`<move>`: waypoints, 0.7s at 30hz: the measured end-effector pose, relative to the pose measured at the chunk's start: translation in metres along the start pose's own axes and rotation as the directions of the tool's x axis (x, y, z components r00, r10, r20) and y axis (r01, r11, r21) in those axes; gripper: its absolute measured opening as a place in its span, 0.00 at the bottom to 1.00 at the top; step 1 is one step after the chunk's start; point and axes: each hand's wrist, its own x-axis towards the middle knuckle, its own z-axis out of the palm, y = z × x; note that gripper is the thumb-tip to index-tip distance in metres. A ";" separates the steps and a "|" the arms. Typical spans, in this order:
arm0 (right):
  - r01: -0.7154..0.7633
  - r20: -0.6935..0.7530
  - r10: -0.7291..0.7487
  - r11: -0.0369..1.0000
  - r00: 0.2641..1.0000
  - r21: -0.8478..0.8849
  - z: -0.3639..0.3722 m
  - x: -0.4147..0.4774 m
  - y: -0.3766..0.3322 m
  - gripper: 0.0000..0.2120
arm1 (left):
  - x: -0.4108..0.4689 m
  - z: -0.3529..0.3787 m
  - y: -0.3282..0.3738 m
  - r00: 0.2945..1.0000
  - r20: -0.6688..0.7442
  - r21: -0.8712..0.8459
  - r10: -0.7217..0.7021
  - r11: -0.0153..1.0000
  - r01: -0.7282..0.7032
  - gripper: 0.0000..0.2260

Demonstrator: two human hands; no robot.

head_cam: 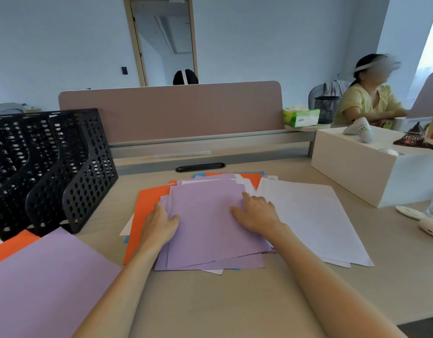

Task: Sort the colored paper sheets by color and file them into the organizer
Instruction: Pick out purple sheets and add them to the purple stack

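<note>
A pile of purple sheets (210, 230) lies in the middle of the counter (235, 301), right in front of the person. The sheets are not lined up, and their corners stick out at the far end and the near end.

The right hand (257, 213) lies flat on top of the pile with its fingers spread out and straight. It presses down on the top sheet.

The left hand (162, 223) is at the left edge of the pile. Its thumb lies on top of the purple paper and its fingers run along the edge. You cannot tell if the fingers go under the paper or hold it.

An orange sheet (146, 206) peeks out from under the pile on the left. Bits of blue paper (259, 172) show at the far end. White sheets (313, 215) lie just to the right, touching the pile.

A black mesh organizer (52, 167) stands on the left side of the counter, well apart from the pile. In front of it lie one more purple sheet (47, 276) and an orange sheet (13, 245) that is partly under it.

A white box (356, 167) sits on the right. A pink divider (171, 111) stands at the back.
</note>
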 end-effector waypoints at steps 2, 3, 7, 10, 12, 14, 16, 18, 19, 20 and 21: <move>-0.007 -0.047 0.010 0.998 0.999 0.069 0.008 0.005 -0.004 0.31 | 0.003 -0.003 0.001 0.999 -0.017 -0.141 0.030 0.989 -0.032 0.25; -0.014 -0.065 0.025 0.988 0.998 0.154 0.009 0.007 -0.005 0.31 | 0.004 -0.005 0.001 1.000 -0.020 -0.212 0.021 0.977 -0.025 0.26; 0.003 -0.074 0.052 0.804 0.996 0.594 0.010 0.012 -0.010 0.34 | 0.009 -0.008 -0.002 0.999 -0.033 -0.371 -0.023 0.928 0.009 0.28; -0.014 -0.018 0.040 0.677 0.999 0.736 0.006 0.007 -0.019 0.39 | 0.008 -0.007 -0.003 0.998 -0.048 -0.395 -0.037 0.919 0.016 0.27; 0.034 -0.026 -0.022 0.749 0.999 0.662 0.008 0.002 -0.025 0.40 | 0.007 -0.006 -0.004 0.998 -0.052 -0.378 -0.030 0.926 0.008 0.27; 0.136 -0.041 -0.135 0.840 0.990 0.525 0.011 -0.007 -0.032 0.39 | 0.005 -0.007 -0.004 0.998 -0.060 -0.369 -0.027 0.929 0.003 0.26; 0.258 -0.079 -0.249 0.858 0.965 0.445 0.015 -0.014 -0.039 0.38 | 0.004 -0.007 -0.003 0.997 -0.078 -0.378 -0.009 0.926 -0.021 0.22; 0.309 -0.126 -0.282 0.854 0.951 0.419 0.017 -0.017 -0.041 0.33 | 0.002 -0.007 -0.003 0.996 -0.088 -0.370 0.005 0.928 -0.037 0.19; 0.315 -0.156 -0.275 0.854 0.949 0.413 0.017 -0.017 -0.041 0.29 | 0.002 -0.008 -0.003 0.996 -0.087 -0.358 0.004 0.933 -0.035 0.20; 0.316 -0.184 -0.262 0.857 0.947 0.408 0.017 -0.015 -0.040 0.24 | 0.002 -0.008 -0.004 0.997 -0.079 -0.349 0.002 0.937 -0.029 0.20; 0.302 -0.204 -0.238 0.868 0.950 0.395 0.018 -0.014 -0.039 0.20 | 0.001 -0.009 -0.004 0.997 -0.072 -0.341 0.000 0.940 -0.024 0.21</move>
